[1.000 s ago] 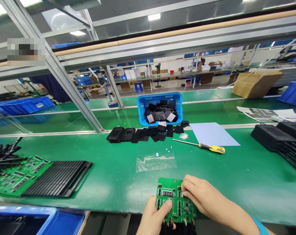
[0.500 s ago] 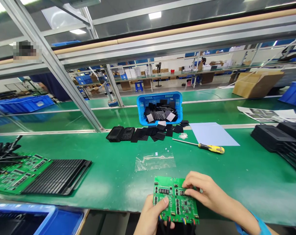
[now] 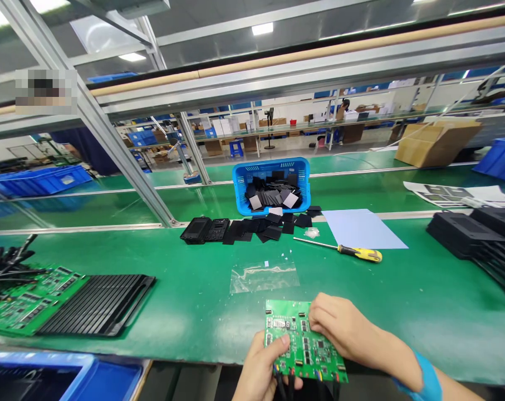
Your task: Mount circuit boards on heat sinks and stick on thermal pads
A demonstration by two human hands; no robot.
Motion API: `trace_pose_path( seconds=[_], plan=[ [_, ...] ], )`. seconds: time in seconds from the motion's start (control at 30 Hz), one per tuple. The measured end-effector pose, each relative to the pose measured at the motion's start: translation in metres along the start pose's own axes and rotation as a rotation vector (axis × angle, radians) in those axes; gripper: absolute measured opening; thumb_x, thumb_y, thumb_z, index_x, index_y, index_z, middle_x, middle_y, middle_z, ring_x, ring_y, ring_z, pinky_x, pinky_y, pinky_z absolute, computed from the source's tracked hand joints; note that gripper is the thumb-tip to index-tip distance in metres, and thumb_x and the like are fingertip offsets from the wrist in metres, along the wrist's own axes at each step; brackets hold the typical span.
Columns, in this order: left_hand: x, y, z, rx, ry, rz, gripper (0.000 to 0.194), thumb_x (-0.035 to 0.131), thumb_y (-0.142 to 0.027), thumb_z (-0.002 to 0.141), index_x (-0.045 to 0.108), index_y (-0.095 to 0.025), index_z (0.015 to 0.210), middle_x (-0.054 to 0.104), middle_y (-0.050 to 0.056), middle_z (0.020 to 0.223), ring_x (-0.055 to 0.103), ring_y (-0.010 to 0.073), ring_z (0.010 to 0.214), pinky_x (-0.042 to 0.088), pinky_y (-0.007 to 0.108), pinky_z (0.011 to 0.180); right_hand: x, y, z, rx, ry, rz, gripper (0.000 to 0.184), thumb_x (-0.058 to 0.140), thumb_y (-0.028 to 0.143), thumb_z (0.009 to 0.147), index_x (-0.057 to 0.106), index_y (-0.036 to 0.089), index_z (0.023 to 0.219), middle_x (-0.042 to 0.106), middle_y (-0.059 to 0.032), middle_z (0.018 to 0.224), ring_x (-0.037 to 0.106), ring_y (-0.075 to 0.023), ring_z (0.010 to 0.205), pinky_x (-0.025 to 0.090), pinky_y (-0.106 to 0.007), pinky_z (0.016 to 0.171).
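Observation:
My left hand (image 3: pixel 264 362) grips a green circuit board (image 3: pixel 292 350) by its lower left, thumb on top and fingers underneath. The board is a double panel with digit displays, and wires run from its lower edge. Over the upper right of the panel, my right hand (image 3: pixel 333 323) has its fingers curled together against the board; they hide the right-hand display and whatever is in them. The left display (image 3: pixel 282 323) is in plain sight. Beyond the board lie a clear plastic bag (image 3: pixel 264 278) and small white scraps (image 3: pixel 287 255).
A blue basket (image 3: pixel 240 195) of dark plates stands at the back, with loose black plates (image 3: pixel 273 232) before it. Further right are a screwdriver (image 3: pixel 363 254), a white sheet (image 3: pixel 363 228) and black cased units (image 3: pixel 461 234). More boards (image 3: pixel 20 309) and a black slotted rack (image 3: pixel 99 303) lie left.
The board has shifted slightly right and tilted. My right hand's fingers have curled closer together and now cover the right display, which partly showed before.

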State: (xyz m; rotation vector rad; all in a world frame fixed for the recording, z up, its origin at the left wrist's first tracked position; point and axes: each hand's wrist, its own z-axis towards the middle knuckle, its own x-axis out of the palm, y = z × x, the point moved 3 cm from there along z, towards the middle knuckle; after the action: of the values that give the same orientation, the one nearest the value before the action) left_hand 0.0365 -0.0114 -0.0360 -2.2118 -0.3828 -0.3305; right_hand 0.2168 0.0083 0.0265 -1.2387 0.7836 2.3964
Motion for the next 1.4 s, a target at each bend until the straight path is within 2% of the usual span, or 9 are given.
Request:
trace_pose_path(
  seconds=[0.13, 0.2, 0.33, 0.53, 0.7, 0.83, 1.0, 1.13, 1.4],
  plan=[
    [-0.005, -0.001, 0.003, 0.049, -0.048, -0.030, 0.037, 0.083, -0.032, 0.065, 0.057, -0.014, 0.083, 0.070, 0.003, 0.060, 0.063, 0.0167, 0.044, 0.049, 0.025, 0.036, -0.005, -0.029, -0.004, 0.353, -0.191, 0.662, 0.030, 0.034, 0.038, 0.102, 0.047, 0.022, 0.081, 0.050, -0.0014, 0.079, 0.048, -0.0161, 0.070, 0.043, -0.029, 0.065],
    [-0.008, -0.002, 0.004, 0.070, -0.064, -0.038, 0.039, 0.084, -0.034, 0.063, 0.058, -0.014, 0.083, 0.070, 0.003, 0.061, 0.063, 0.0167, 0.045, 0.049, 0.025, 0.037, -0.010, -0.049, -0.006, 0.555, -0.320, 0.773, 0.031, 0.039, 0.046, 0.098, 0.051, 0.022, 0.082, 0.053, -0.0019, 0.083, 0.052, -0.0161, 0.071, 0.047, -0.030, 0.067],
    [-0.011, -0.006, 0.005, 0.067, -0.069, -0.044, 0.041, 0.086, -0.035, 0.059, 0.059, -0.014, 0.082, 0.071, 0.004, 0.062, 0.064, 0.0181, 0.047, 0.051, 0.027, 0.039, -0.024, -0.103, 0.009, 0.808, -0.350, 0.586, 0.042, 0.048, 0.059, 0.088, 0.062, 0.019, 0.086, 0.064, -0.0071, 0.094, 0.059, -0.0206, 0.080, 0.051, -0.033, 0.071],
    [-0.012, -0.009, 0.010, 0.019, -0.049, -0.073, 0.041, 0.087, -0.034, 0.058, 0.061, -0.014, 0.084, 0.073, 0.005, 0.065, 0.068, 0.0218, 0.052, 0.054, 0.029, 0.043, -0.028, -0.194, 0.053, 1.025, -0.315, 0.208, 0.025, 0.059, 0.038, 0.093, 0.064, 0.014, 0.095, 0.066, -0.0033, 0.095, 0.064, -0.0189, 0.085, 0.053, -0.036, 0.077],
    [-0.011, -0.008, 0.010, 0.035, -0.068, -0.091, 0.045, 0.089, -0.036, 0.056, 0.059, -0.014, 0.082, 0.073, 0.005, 0.065, 0.068, 0.0221, 0.052, 0.055, 0.030, 0.043, -0.023, -0.216, 0.069, 1.069, -0.267, -0.012, 0.020, 0.061, 0.032, 0.093, 0.062, 0.016, 0.105, 0.063, -0.0055, 0.109, 0.062, -0.0203, 0.095, 0.052, -0.041, 0.084],
    [-0.007, -0.009, 0.008, 0.065, -0.040, -0.107, 0.048, 0.088, -0.042, 0.056, 0.058, -0.015, 0.081, 0.075, 0.006, 0.068, 0.069, 0.0213, 0.053, 0.056, 0.029, 0.045, -0.029, -0.187, 0.078, 0.955, -0.285, -0.055, 0.018, 0.065, 0.017, 0.086, 0.061, 0.013, 0.103, 0.060, -0.0099, 0.108, 0.057, -0.0251, 0.102, 0.046, -0.043, 0.090],
    [-0.001, -0.005, 0.007, 0.119, -0.019, -0.136, 0.054, 0.088, -0.048, 0.055, 0.060, -0.014, 0.086, 0.076, 0.007, 0.076, 0.069, 0.0193, 0.056, 0.056, 0.028, 0.049, -0.012, -0.079, 0.069, 0.628, -0.147, 0.137, 0.013, 0.055, 0.026, 0.090, 0.062, 0.021, 0.080, 0.061, -0.0022, 0.084, 0.059, -0.0188, 0.081, 0.049, -0.031, 0.075],
    [0.008, 0.003, 0.003, 0.208, 0.009, -0.117, 0.052, 0.086, -0.050, 0.058, 0.062, -0.013, 0.087, 0.073, 0.004, 0.072, 0.066, 0.0165, 0.056, 0.052, 0.025, 0.049, 0.013, -0.001, 0.036, 0.411, -0.230, 0.091, 0.012, 0.058, 0.030, 0.088, 0.064, 0.025, 0.079, 0.055, -0.0091, 0.111, 0.047, -0.0316, 0.111, 0.042, -0.052, 0.089],
    [0.015, 0.011, -0.013, 0.466, -0.058, 0.153, 0.052, 0.075, -0.060, 0.066, 0.070, -0.012, 0.087, 0.068, 0.004, 0.072, 0.064, 0.0193, 0.063, 0.052, 0.028, 0.059, 0.037, 0.024, 0.010, 0.542, -0.447, 0.033, 0.017, 0.054, 0.031, 0.091, 0.061, 0.024, 0.078, 0.045, -0.0119, 0.130, 0.034, -0.0393, 0.123, 0.035, -0.067, 0.090]
  ],
)
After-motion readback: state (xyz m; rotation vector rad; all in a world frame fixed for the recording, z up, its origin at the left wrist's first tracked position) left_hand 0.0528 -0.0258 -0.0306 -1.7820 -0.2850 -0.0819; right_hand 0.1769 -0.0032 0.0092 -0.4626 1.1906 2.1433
